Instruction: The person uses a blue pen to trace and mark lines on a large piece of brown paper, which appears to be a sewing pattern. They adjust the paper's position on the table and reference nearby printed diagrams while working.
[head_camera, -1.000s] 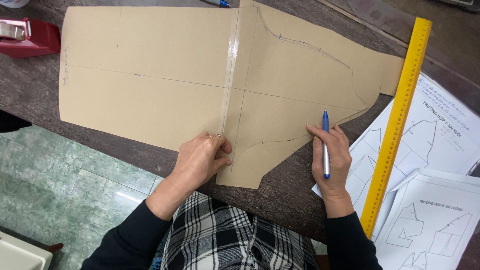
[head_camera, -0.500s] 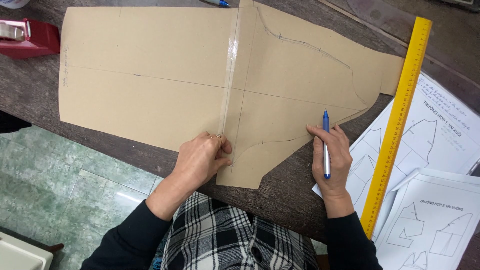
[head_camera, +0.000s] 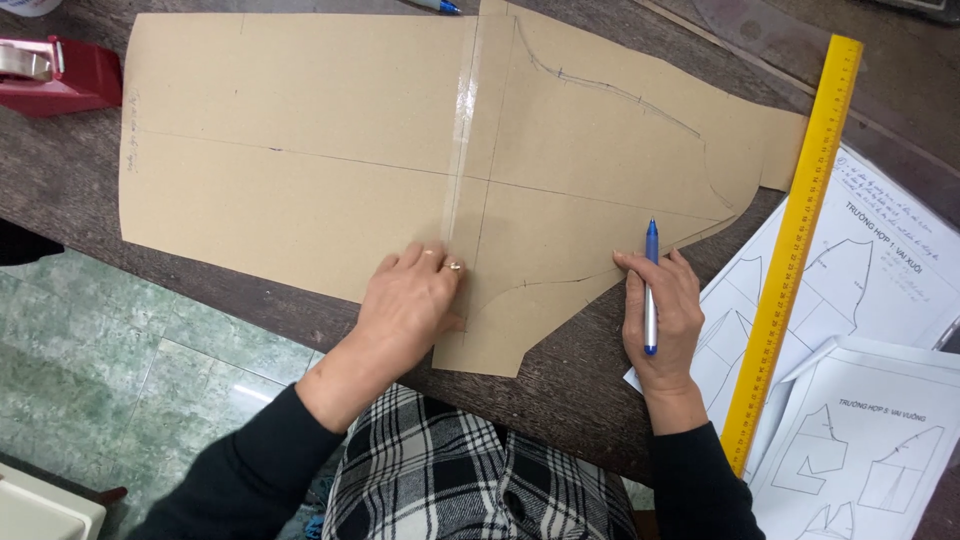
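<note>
A large brown paper pattern (head_camera: 300, 150), made of two pieces joined by a strip of clear tape (head_camera: 460, 130), lies flat on the dark wooden table (head_camera: 560, 390). Pencil lines and a curve are drawn on it. My left hand (head_camera: 410, 305) presses flat on the paper's near edge, over the lower end of the tape. My right hand (head_camera: 662, 320) rests on the paper's lower right edge and holds a blue pen (head_camera: 651, 285), which lies across the fingers with its tip pointing away from me.
A long yellow ruler (head_camera: 795, 240) lies diagonally to the right of the pattern. White printed sheets with garment diagrams (head_camera: 880, 430) lie under and beside it. A red tape dispenser (head_camera: 55, 75) sits at the far left. Green tiled floor (head_camera: 120, 370) shows beyond the table's near edge.
</note>
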